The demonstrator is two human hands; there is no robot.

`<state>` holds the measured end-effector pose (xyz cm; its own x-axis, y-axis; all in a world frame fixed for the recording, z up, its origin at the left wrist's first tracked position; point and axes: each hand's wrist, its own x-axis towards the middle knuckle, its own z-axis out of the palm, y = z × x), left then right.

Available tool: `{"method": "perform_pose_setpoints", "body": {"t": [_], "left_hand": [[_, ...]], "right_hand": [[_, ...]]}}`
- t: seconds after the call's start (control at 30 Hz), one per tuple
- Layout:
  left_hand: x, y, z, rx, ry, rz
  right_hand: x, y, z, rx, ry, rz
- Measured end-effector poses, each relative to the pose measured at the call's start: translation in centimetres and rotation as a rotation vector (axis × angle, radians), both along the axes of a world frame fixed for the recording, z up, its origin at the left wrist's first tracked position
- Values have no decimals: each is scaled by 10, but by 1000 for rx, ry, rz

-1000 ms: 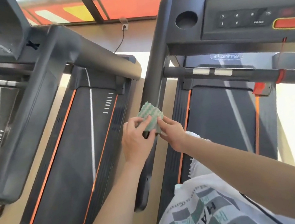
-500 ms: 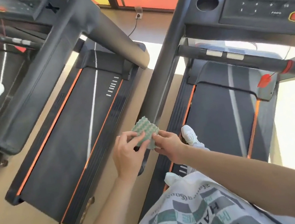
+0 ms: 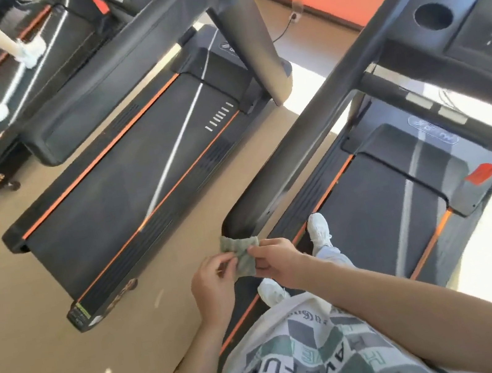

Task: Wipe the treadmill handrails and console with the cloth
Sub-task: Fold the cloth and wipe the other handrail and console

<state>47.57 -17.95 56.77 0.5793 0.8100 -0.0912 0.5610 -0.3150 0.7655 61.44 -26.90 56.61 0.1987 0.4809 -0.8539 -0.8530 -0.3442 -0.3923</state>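
- The neighbouring treadmill [image 3: 130, 205] lies left of centre, its black belt edged with orange.
- The person's own treadmill [image 3: 382, 212] fills the right, and white shoes [image 3: 319, 232] stand at its near left edge.
- Its left handrail [image 3: 296, 145] slants from the far console [image 3: 480, 39] down to a near end at centre.
- The left hand [image 3: 212, 286] and right hand [image 3: 280, 262] each pinch the cloth [image 3: 242, 252] between thumb and fingertips.
- The small green cloth hangs folded between them, just at the handrail's near end; whether it touches the rail is unclear.
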Motion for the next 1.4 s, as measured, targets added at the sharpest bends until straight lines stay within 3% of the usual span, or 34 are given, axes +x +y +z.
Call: {"method": "perform_pose_setpoints", "body": {"t": [0.13,0.27,0.43,0.67,0.83,0.93,1.07,1.17,1.4], "left_hand": [[-6,-10,-6,-496,38,371],[9,-11,-3,-1038,-140,702],[26,-3,-15,-1247,-379,805],[16,-16,-27,-1206,-425,744],[25,-18,-19,-945,-139,624],[24,-16,-14,-910,-69,521],[13,-6,-4,-1015,-186,601],[4,4,1,-865,-159,591],[30,21,39,-640,-288,194]], "right_hand": [[-4,3,-5,-99,-20,-6],[-1,5,-9,-164,17,-65],[3,12,-19,-186,23,-71],[0,-8,8,-20,269,89],[-4,1,-2,61,280,38],[-13,15,-10,76,269,34],[-10,16,-22,-129,240,-60],[-1,10,-29,-247,247,-64],[3,20,-21,82,622,-327]]}}
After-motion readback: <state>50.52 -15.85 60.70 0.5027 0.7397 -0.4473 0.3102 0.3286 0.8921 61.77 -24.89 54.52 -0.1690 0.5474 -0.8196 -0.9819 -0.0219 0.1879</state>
